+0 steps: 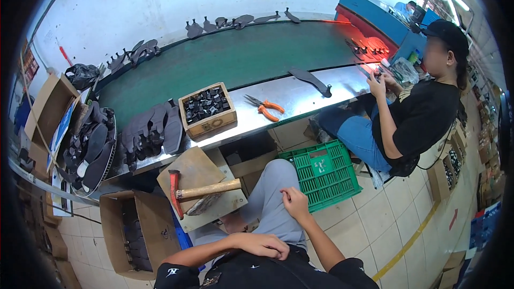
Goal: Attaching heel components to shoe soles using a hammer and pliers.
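My left hand (265,245) rests across my lap, fingers loosely curled, with nothing visible in it. On my thigh lies my right hand (295,203), its fingers bent inward and no object showing. In front of my knees, a hammer (209,189) with a wooden handle and red head lies on a worn board (190,165). Orange-handled pliers (263,108) sit on the metal ledge (278,92). Left of them stands a wooden box (211,123) full of small black pieces. Dark sandal soles (155,127) are lined up beside that box.
A green belt (225,48) carries soles along its far edge; a single sole (310,81) lies nearer. At right sits a co-worker (423,107), hands raised over the ledge. A green crate (326,176) and a carton (155,225) flank my legs. A round basket (113,147) holds more soles.
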`<state>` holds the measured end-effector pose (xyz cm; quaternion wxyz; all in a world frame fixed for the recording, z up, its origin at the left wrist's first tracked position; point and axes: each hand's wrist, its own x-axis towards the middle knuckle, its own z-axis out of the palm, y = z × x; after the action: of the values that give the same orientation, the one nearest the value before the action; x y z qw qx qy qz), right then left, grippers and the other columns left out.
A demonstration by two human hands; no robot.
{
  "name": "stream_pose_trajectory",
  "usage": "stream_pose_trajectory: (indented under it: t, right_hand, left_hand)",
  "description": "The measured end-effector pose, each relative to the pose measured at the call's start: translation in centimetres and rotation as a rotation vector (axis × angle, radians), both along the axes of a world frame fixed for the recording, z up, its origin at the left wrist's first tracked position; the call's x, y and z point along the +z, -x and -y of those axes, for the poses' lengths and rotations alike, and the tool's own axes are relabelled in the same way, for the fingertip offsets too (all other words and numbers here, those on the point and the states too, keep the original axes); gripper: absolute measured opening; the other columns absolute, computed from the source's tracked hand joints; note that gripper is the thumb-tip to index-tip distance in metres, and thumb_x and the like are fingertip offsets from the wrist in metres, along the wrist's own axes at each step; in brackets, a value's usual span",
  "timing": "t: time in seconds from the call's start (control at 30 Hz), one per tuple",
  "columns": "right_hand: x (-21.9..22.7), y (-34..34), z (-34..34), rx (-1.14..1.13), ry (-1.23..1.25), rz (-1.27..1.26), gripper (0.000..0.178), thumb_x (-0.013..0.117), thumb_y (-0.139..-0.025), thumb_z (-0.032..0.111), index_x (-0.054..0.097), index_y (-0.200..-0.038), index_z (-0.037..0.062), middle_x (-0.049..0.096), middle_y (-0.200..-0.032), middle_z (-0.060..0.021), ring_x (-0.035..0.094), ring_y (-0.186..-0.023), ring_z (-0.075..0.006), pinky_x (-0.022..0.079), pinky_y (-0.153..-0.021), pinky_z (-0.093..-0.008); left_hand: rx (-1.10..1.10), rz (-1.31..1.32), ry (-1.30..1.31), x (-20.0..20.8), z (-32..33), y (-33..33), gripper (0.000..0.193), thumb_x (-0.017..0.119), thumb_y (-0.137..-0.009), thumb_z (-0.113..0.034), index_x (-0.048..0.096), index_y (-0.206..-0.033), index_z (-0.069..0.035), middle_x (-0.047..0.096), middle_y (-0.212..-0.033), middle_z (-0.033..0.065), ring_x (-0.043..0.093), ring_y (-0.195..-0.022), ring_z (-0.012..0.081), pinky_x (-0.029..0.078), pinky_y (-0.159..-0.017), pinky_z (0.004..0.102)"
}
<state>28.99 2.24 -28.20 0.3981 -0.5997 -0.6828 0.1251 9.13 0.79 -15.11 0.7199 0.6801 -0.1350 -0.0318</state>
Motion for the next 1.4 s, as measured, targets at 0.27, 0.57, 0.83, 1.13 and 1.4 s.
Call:
stream_pose_trajectory:
  t: [0.27, 0.57, 0.83, 1.13, 1.4]
  right_hand:
    - [-0.1, -0.2, 0.1, -0.014, 0.057, -0.044, 0.007, 0.064, -0.087, 0.007, 0.069, -0.091, 0.0059, 0.059, -0.071, -0.0086, 0.056, -0.056, -0.0198, 0.046, -0.054, -0.0314]
    - [-0.4, 0.0, 0.0, -0.022, 0.082, -0.064, 0.007, 0.063, -0.086, 0.008, 0.069, -0.089, 0.0084, 0.058, -0.070, -0.0070, 0.058, -0.057, -0.0222, 0.046, -0.053, -0.0340]
    - [-0.3, 0.2, -0.1, 0.007, 0.067, -0.077, 0.008, 0.063, -0.087, 0.007, 0.070, -0.091, 0.0065, 0.059, -0.071, -0.0082, 0.057, -0.057, -0.0205, 0.046, -0.054, -0.0321]
    - [-0.7, 0.0, -0.1, 0.021, 0.098, -0.064, 0.009, 0.062, -0.088, 0.005, 0.070, -0.093, 0.0043, 0.058, -0.072, -0.0092, 0.054, -0.058, -0.0196, 0.044, -0.055, -0.0308]
    - [-0.9, 0.0, -0.2, 0.028, 0.071, -0.070, 0.009, 0.062, -0.090, 0.006, 0.070, -0.095, 0.0052, 0.059, -0.073, -0.0089, 0.054, -0.059, -0.0190, 0.045, -0.056, -0.0301]
  left_hand:
    - [0.115, 0.030, 0.193, 2.0, 2.0, -2.6, 0.010, 0.049, -0.088, -0.004, 0.051, -0.096, 0.001, 0.052, -0.106, 0.0138, 0.050, -0.100, 0.0284, 0.040, -0.091, 0.0373]
    - [0.019, 0.086, 0.070, 1.5, 0.7, -2.9, 0.022, 0.049, -0.085, -0.003, 0.047, -0.106, 0.002, 0.051, -0.106, 0.0130, 0.050, -0.101, 0.0271, 0.040, -0.090, 0.0371]
    - [0.117, 0.177, 0.116, -0.4, 1.2, -1.7, 0.021, 0.051, -0.082, -0.004, 0.048, -0.102, 0.001, 0.049, -0.104, 0.0131, 0.049, -0.097, 0.0281, 0.039, -0.090, 0.0366]
    - [0.147, 0.153, 0.168, 1.0, 2.1, -3.5, 0.026, 0.051, -0.085, -0.005, 0.050, -0.110, 0.003, 0.053, -0.102, 0.0128, 0.051, -0.094, 0.0252, 0.042, -0.085, 0.0363]
    - [0.137, 0.208, 0.020, -0.6, 1.0, -2.1, 0.018, 0.047, -0.092, -0.007, 0.052, -0.107, 0.003, 0.054, -0.105, 0.0144, 0.052, -0.097, 0.0271, 0.041, -0.086, 0.0367]
